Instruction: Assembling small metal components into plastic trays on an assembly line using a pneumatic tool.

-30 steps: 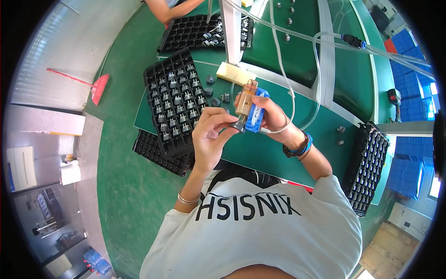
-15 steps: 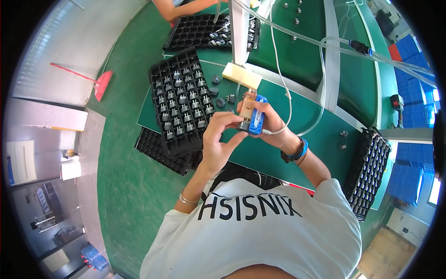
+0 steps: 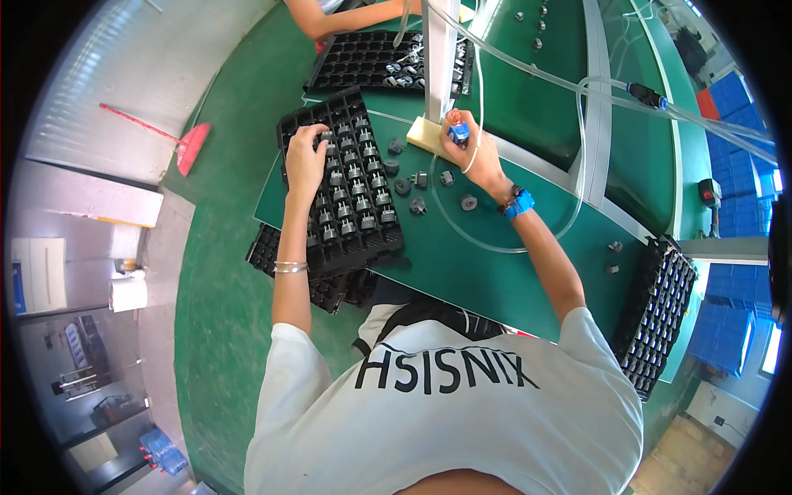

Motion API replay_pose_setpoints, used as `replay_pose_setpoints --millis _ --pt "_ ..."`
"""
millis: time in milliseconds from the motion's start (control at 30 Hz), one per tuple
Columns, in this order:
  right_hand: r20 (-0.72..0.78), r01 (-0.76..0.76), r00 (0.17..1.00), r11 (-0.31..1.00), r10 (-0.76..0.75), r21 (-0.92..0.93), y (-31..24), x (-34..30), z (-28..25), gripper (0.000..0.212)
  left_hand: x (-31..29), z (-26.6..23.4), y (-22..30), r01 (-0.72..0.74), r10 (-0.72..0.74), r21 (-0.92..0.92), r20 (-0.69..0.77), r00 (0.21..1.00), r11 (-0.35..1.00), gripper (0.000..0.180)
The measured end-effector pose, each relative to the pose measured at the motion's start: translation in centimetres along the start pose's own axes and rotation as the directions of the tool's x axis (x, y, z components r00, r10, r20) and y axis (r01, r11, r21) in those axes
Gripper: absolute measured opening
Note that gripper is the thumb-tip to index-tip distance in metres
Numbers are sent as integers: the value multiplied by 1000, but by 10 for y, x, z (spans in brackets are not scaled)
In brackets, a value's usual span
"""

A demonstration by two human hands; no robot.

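Observation:
My left hand (image 3: 306, 155) reaches over the upper left of a black compartment tray (image 3: 334, 262). Its thumb and fingers close around a grey-black plug (image 3: 327, 135) with metal pins. Rows of similar plugs stand pins-up in the tray's pockets. Over at the pale yellow block (image 3: 425, 134), my right hand (image 3: 480, 160) grips a handheld tool (image 3: 459, 132) with a blue body and a clear, orange-tinted barrel. The hand covers most of it. A clear hose (image 3: 511, 250) loops across the table by that hand. Several loose plugs (image 3: 420, 179) lie between my hands.
Another tray (image 3: 330, 293) sits beneath the first. A filled tray (image 3: 656, 313) stands at the table's right edge. Across the table, a co-worker's arm (image 3: 371, 18) is beside a tray of white-and-dark parts (image 3: 404, 70). A white post (image 3: 439, 62) rises by the yellow block.
My hands have moved apart. The left went from the tool's end to the tray; the right carried the tool away from me, up to the yellow block. Loose plugs formerly hidden now show.

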State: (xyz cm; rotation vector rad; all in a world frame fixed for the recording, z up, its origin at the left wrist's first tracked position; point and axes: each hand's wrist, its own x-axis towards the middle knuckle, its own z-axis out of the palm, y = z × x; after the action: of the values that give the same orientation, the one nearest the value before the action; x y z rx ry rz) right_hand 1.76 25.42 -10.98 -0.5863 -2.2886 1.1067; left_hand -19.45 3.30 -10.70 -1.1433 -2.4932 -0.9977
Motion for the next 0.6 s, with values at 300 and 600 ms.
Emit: replay_pose_setpoints --millis 300,600 --pt "97 116 988 992 -120 43 4 -1 -8 57 20 8 -20 -59 29 120 238 971 991 16" --pt "138 139 980 990 -143 35 13 -1 -9 71 28 5 -21 -269 206 187 300 932 945 12"
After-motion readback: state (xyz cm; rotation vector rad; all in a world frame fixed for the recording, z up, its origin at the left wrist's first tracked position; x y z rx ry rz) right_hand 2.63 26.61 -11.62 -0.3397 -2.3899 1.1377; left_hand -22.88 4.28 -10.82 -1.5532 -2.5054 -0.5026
